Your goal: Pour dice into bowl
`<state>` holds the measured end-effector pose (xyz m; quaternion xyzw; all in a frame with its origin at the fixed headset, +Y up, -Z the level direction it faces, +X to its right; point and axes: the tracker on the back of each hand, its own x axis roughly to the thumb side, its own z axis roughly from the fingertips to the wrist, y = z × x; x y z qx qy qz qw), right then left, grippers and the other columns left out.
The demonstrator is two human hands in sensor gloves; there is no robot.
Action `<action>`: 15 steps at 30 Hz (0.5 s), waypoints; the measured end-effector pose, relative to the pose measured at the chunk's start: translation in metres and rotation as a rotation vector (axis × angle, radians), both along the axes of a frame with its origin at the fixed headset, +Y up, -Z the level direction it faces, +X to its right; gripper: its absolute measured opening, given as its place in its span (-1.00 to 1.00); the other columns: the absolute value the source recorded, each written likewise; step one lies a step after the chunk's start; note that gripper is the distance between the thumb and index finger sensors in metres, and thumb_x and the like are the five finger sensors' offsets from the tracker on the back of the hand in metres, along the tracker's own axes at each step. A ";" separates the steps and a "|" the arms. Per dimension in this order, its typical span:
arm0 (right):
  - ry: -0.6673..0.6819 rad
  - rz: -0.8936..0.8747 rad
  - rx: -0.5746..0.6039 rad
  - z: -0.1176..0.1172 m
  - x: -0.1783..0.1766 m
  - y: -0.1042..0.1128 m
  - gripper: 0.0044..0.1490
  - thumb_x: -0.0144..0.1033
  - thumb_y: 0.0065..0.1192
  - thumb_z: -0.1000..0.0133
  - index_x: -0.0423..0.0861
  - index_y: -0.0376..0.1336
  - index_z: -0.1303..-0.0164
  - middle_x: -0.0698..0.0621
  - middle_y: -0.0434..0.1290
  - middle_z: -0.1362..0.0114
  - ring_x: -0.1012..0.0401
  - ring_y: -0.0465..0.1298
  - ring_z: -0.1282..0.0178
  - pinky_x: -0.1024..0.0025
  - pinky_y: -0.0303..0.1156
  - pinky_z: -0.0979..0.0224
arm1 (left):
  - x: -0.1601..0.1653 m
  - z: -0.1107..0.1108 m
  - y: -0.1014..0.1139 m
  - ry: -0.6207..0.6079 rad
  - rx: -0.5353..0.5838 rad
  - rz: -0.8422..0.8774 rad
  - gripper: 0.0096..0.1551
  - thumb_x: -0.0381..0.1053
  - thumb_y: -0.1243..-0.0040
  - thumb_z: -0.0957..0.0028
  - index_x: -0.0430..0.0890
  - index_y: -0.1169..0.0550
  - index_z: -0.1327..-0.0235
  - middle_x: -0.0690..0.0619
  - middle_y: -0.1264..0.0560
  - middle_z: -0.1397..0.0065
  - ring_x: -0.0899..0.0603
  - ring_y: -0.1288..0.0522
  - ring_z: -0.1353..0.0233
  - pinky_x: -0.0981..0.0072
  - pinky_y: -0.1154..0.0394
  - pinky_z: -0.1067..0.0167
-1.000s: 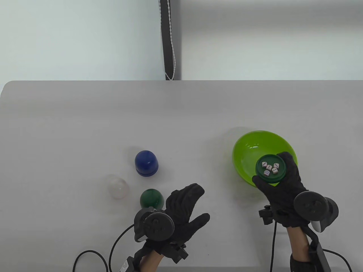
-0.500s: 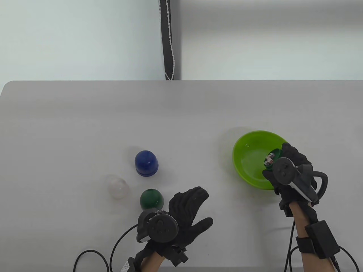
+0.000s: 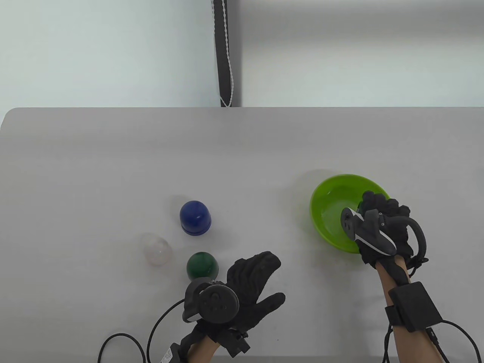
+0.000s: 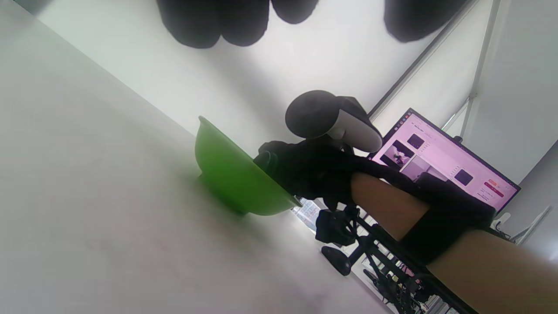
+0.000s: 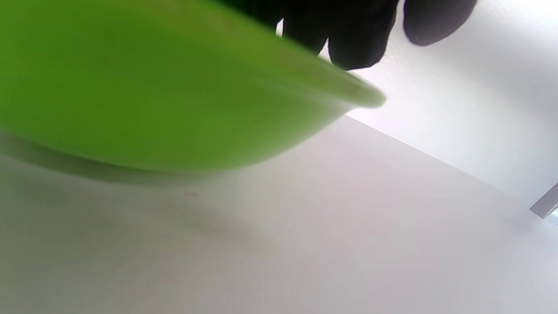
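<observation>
A lime green bowl [image 3: 332, 196] stands on the table at the right; it also shows in the left wrist view [image 4: 226, 179] and the right wrist view [image 5: 152, 87]. My right hand [image 3: 372, 207] is turned over above the bowl's near right rim and grips a dark green dice tray, tipped steeply into the bowl. The tray is almost hidden by the hand; its edge shows in the left wrist view [image 4: 267, 160]. No dice are visible. My left hand [image 3: 261, 278] lies open and empty on the table.
A dark green dome cup [image 3: 202, 265] stands just left of my left hand. A blue dome cup [image 3: 195, 216] and a clear dome cup [image 3: 155, 248] stand farther left. Cables trail off the table's near edge.
My right hand rolled over, tipping the tray from level to steep above the bowl; the dice that lay on it are out of sight. My left hand barely moved.
</observation>
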<state>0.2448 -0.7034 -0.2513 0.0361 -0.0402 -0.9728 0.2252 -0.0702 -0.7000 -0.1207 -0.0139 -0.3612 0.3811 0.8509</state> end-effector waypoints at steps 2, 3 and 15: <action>0.009 0.084 0.006 -0.001 0.000 -0.002 0.48 0.13 0.64 0.16 -0.26 -0.15 -0.69 -0.28 0.19 -0.68 -0.26 0.31 -0.59 -0.37 0.22 -0.48 | 0.000 0.001 0.001 -0.003 0.006 0.002 0.00 0.27 0.00 -0.27 -0.33 -0.04 -0.69 -0.46 -0.13 -0.67 -0.57 -0.17 -0.58 -0.70 0.01 -0.30; 0.010 0.101 0.003 -0.001 0.000 -0.003 0.48 0.13 0.63 0.16 -0.25 -0.16 -0.69 -0.27 0.19 -0.68 -0.25 0.31 -0.59 -0.36 0.22 -0.48 | 0.000 0.001 0.001 -0.003 0.005 0.003 0.00 0.28 0.00 -0.27 -0.33 -0.04 -0.69 -0.46 -0.13 -0.67 -0.57 -0.17 -0.58 -0.70 0.01 -0.30; 0.012 0.073 -0.013 0.000 0.002 -0.003 0.47 0.16 0.60 0.16 -0.26 -0.15 -0.68 -0.28 0.20 -0.67 -0.26 0.32 -0.58 -0.35 0.24 -0.47 | 0.001 0.001 0.000 -0.020 -0.016 -0.010 0.00 0.28 0.00 -0.27 -0.32 -0.03 -0.70 -0.47 -0.11 -0.68 -0.57 -0.16 -0.59 -0.70 0.02 -0.30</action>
